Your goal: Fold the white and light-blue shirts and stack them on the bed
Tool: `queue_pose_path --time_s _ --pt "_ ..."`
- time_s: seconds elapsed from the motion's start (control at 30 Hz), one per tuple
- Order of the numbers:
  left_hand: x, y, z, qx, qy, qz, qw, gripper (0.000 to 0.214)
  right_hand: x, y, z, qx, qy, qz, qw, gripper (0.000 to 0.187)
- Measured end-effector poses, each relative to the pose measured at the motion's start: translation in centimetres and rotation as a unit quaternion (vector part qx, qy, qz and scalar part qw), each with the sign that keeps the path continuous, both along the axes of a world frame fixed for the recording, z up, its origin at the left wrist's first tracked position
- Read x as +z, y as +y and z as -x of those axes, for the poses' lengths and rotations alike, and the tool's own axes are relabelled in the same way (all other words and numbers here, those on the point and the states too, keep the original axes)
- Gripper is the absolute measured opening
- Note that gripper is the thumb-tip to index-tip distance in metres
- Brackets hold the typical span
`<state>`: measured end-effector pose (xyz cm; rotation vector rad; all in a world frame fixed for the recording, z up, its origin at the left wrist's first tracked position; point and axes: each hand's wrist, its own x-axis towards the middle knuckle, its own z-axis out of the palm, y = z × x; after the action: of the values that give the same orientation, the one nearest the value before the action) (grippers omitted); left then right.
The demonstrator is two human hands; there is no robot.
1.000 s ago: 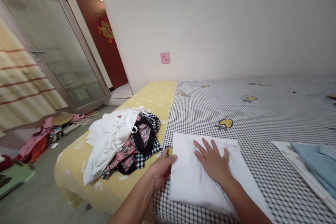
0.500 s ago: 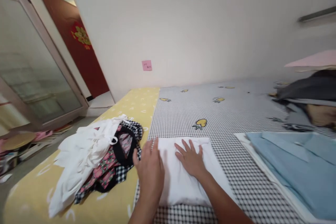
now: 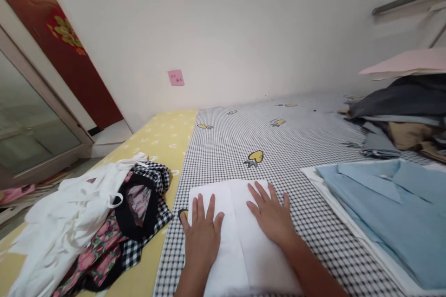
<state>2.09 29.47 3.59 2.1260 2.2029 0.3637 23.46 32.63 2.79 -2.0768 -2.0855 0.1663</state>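
A folded white cloth point(image 3: 237, 222) lies on a black-and-white gingham bed sheet point(image 3: 223, 148), with a lengthwise seam or fold down its middle. My left hand point(image 3: 202, 236) presses flat on its left half, fingers spread. My right hand point(image 3: 270, 213) rests flat on its right half, near the far edge. Neither hand grips the cloth. The part of the cloth nearest me runs out of the bottom of the picture.
To the left, a white garment point(image 3: 69, 213) and a floral, black-trimmed gingham garment point(image 3: 139, 209) lie heaped on a yellow sheet point(image 3: 163, 139). To the right lies a light blue shirt point(image 3: 379, 199) on white backing. Dark clothes point(image 3: 400, 102) and a pink sheet point(image 3: 407, 62) are piled beyond.
My left hand has moved from beside the white cloth onto it. The view has turned right, bringing the blue shirt and dark pile further in. The cloth's middle seam now shows.
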Motion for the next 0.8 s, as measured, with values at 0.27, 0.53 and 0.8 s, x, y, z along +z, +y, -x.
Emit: queue_pose_path --time_s 0.27,0.53,0.8 --pt "-1.4 0.5 -0.1 0.005 -0.017 -0.042 0.999 0.055 -0.6 0.4 0.4 0.008 0.011 -0.037 0.999 0.055" --pt "1.3 -2.6 3.4 -0.024 -0.133 0.016 0.991 0.055 0.5 -1.9 -4.2 0.072 0.044 0.022 0.996 0.055" --pt "-0.5 -11.9 4.8 -0.002 0.001 -0.176 0.984 0.050 1.2 -12.3 -3.3 0.038 0.003 -0.162 0.986 0.055"
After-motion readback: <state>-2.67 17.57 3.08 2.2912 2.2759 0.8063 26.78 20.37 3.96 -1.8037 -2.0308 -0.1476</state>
